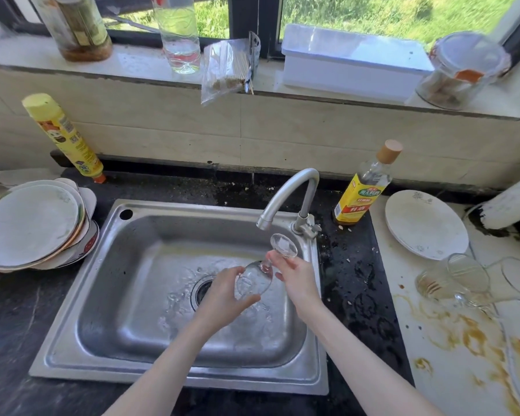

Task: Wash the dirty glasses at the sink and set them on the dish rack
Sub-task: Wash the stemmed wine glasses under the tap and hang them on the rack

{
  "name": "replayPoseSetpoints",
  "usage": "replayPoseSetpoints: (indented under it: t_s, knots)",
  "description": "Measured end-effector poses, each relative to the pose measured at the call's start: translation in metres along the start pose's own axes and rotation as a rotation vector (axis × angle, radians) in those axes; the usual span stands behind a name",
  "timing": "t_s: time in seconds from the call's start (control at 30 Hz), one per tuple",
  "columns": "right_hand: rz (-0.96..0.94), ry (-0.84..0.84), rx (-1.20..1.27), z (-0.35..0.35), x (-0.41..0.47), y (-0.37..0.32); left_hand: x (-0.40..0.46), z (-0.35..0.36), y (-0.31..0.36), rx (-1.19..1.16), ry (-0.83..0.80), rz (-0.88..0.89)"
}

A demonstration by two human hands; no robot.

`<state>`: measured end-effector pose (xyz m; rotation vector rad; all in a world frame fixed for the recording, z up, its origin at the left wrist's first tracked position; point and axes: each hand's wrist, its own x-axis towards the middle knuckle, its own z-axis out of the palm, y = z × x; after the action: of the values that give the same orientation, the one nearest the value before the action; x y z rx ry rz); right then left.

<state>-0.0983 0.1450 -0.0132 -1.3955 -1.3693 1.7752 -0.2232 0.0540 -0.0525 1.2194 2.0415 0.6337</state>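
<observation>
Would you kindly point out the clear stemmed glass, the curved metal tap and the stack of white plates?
clear stemmed glass (254, 280), head view, on its bowl.
curved metal tap (285, 187), head view, on the spout's arch.
stack of white plates (27, 223), head view, on the top plate's face.

Bright daylight comes in through the window (373, 16) far beyond my fingers (278, 261) and washes the grass outside nearly white. It glares off the white box (351, 61) on the sill and off the sink (168, 349) wall below my fingers. Shadows are soft; my arms cast faint ones in the basin. The wide lens bends the sill and tilts the bottles at the edges. The corners smear, and the glasses (454, 279) to the right of my fingers look blurred.
</observation>
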Motion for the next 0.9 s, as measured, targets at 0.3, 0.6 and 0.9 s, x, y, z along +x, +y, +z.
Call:
replayPoseSetpoints:
  t_s: [0.3,0.6,0.9]
  knots:
    - [-0.153,-0.049,-0.357,-0.003,-0.030,-0.001,-0.017,-0.022,-0.002,0.590,-0.054,0.178]
    - [-0.300,0.098,-0.312,-0.001,-0.081,-0.018,-0.065,-0.074,0.023,0.635,0.020,0.312]
    - [-0.437,0.373,-0.253,-0.013,-0.198,-0.029,-0.135,-0.098,0.053,0.664,-0.072,0.601]
